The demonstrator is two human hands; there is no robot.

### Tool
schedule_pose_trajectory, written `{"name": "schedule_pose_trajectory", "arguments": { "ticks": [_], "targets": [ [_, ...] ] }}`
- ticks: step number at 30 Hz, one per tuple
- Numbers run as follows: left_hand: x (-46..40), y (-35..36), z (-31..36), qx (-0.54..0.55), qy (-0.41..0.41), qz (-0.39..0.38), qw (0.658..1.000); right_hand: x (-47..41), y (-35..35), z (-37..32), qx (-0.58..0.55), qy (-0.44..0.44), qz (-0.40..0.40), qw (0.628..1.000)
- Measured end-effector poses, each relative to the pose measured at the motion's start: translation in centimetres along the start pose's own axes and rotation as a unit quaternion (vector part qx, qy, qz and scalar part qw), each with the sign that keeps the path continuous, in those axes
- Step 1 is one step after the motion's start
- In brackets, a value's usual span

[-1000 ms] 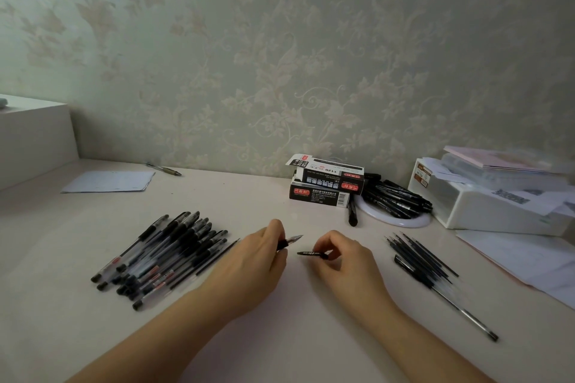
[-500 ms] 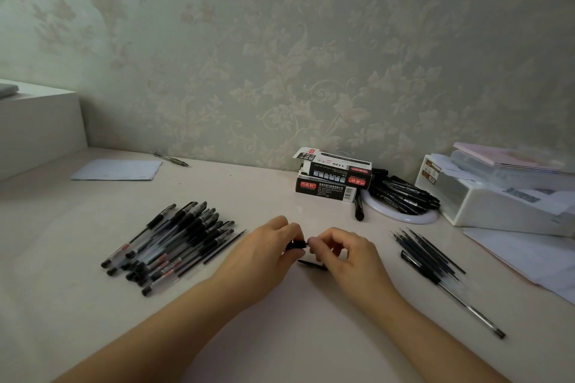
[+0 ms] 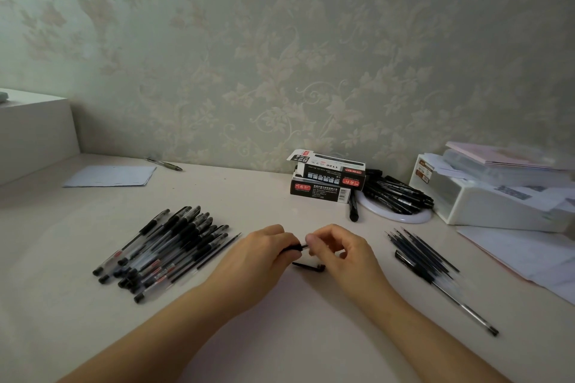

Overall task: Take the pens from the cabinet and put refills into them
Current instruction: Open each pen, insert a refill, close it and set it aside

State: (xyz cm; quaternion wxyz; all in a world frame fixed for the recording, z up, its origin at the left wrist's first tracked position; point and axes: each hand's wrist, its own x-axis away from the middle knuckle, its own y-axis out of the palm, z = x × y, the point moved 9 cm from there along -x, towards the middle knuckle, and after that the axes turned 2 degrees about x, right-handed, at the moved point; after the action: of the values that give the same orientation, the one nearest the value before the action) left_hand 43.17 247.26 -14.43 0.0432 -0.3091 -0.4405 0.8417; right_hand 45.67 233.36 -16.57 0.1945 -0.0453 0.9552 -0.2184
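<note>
My left hand (image 3: 264, 253) grips a black pen (image 3: 295, 247) at the middle of the desk, most of the barrel hidden in my fist. My right hand (image 3: 339, 250) pinches the pen's metal tip end, fingertip to fingertip with the left. A black pen cap (image 3: 308, 266) lies on the desk just under my right hand's fingers. A pile of black gel pens (image 3: 161, 250) lies to the left. Several thin dark refills (image 3: 420, 250) lie to the right, with one long pen (image 3: 448, 294) beside them.
Two stacked black refill boxes (image 3: 326, 183) stand at the back by the wall. Black markers (image 3: 398, 196) rest on a white round dish (image 3: 413, 218). A white storage box (image 3: 491, 205) and papers (image 3: 525, 258) fill the right. A notepad (image 3: 110, 176) and a lone pen (image 3: 165, 164) lie back left.
My two hands have come together: the right hand set the cap down on the desk and now pinches the tip of the pen held in the left.
</note>
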Motion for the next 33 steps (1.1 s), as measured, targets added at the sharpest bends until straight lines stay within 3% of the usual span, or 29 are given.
{"name": "schedule_pose_trajectory", "arguments": {
  "ticks": [7,33],
  "targets": [
    [0.03,0.14,-0.30,-0.006,-0.005,-0.007,1.000,0.09,0.28,0.23,-0.003,0.002,-0.025,1.000],
    [0.06,0.74,-0.30,0.040,0.003,-0.020,0.999,-0.08,-0.02,0.66,-0.048,0.041,-0.001,0.998]
  ]
}}
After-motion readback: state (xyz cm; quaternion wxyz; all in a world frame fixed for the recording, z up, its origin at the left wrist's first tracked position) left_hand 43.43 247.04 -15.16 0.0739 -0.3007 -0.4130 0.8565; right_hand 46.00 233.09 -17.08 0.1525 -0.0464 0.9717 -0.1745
